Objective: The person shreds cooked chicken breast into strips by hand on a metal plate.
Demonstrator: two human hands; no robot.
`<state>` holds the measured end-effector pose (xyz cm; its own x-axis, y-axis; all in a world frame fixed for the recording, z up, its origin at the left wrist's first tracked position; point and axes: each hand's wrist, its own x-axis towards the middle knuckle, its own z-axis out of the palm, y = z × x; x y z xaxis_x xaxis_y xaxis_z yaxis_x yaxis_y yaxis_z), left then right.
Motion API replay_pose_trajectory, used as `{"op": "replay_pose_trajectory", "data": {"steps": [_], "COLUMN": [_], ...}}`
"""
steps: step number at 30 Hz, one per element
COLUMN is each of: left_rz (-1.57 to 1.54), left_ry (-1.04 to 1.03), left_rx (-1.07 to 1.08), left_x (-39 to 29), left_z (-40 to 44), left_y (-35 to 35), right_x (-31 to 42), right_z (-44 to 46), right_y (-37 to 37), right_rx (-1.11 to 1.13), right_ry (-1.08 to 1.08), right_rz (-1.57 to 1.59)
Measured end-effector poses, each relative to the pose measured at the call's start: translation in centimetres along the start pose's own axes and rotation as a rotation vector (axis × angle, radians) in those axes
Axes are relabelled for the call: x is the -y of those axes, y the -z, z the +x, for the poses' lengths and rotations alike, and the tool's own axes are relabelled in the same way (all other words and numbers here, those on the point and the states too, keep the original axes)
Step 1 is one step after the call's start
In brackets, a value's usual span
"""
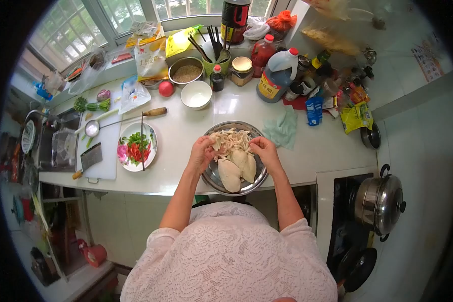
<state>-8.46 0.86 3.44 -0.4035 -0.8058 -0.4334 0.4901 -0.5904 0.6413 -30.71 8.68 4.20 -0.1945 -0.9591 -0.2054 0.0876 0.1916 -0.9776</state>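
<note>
Left hand (pixel 203 153) and right hand (pixel 264 150) hold pale shreds (pixel 232 141); jug label (pixel 268 89) illegible.

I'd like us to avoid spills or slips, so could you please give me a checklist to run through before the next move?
1. Left hand and right hand both at the shredded meat: ok.
2. Shredded meat and larger pieces inside the steel bowl: ok.
3. Steel bowl well back from the counter's front edge: not ok, it sits right by it.
4. Cleaver away from the hands, on the cutting board: ok.
5. Lid on the pot: ok.
6. Heat off under the pot: cannot tell.
</note>
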Motion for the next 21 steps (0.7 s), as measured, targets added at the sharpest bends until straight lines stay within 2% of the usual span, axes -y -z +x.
{"op": "replay_pose_trajectory", "data": {"steps": [4, 6, 11, 14, 17, 19, 21], "left_rz": [-0.112, -0.059, 0.005, 0.022, -0.04, -0.036, 0.211], "left_ry": [-0.076, -0.103, -0.125, -0.149, -0.069, -0.052, 0.001], "left_rx": [-0.021, -0.052, -0.139, -0.264, -0.297, -0.297, -0.204], "left_x": [-0.5, -0.4, -0.2, -0.2, -0.9, -0.7, -0.3], "left_z": [-0.9, -1.4, -3.4, -4.4, -5.2, -5.3, -5.4], "left_y": [0.9, 1.7, 2.8, 3.1, 4.0, 4.9, 5.2], "right_x": [-1.3, -1.6, -2.5, -2.3, -3.7, -3.4, -3.1], "right_z": [0.8, 1.1, 1.6, 2.0, 2.8, 2.6, 1.9], "right_y": [-0.4, -1.1, -6.6, -9.3, -9.9, -10.0, -9.7], "right_rx": [-0.078, -0.142, 0.041, 0.039, 0.077, 0.061, 0.044], "right_ry": [0.044, 0.361, 0.534, 0.788, 0.739, 0.684, 0.617], "right_rz": [-0.093, -0.728, -0.79, -0.996, -1.162, -1.083, -1.013]}}
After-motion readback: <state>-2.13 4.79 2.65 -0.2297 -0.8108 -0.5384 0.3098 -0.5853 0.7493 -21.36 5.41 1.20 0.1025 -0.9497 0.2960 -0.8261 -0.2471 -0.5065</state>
